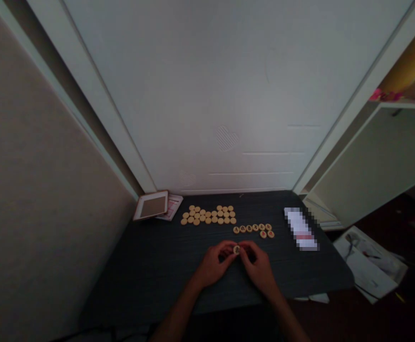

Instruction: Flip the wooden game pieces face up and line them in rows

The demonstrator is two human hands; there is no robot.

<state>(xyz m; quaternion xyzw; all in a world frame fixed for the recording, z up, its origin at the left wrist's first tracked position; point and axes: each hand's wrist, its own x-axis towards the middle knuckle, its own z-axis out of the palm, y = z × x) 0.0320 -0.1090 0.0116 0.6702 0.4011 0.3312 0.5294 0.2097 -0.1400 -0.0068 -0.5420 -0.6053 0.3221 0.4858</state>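
Between my two hands, at the middle of the dark table, is a round Chinese chess piece with a dark character facing up. My left hand pinches it from the left, and my right hand pinches it from the right. Just beyond my right hand runs a row of face-up pieces with dark characters. Below the row's right end lie two pieces with red characters. Farther back to the left, several plain-looking pieces lie close together, no characters showing on them.
A framed tablet-like item rests on a pinkish-white booklet at the table's back left. At the right lies a blurred-out white and red object. A white panel rises behind the table. A white box stands low at right.
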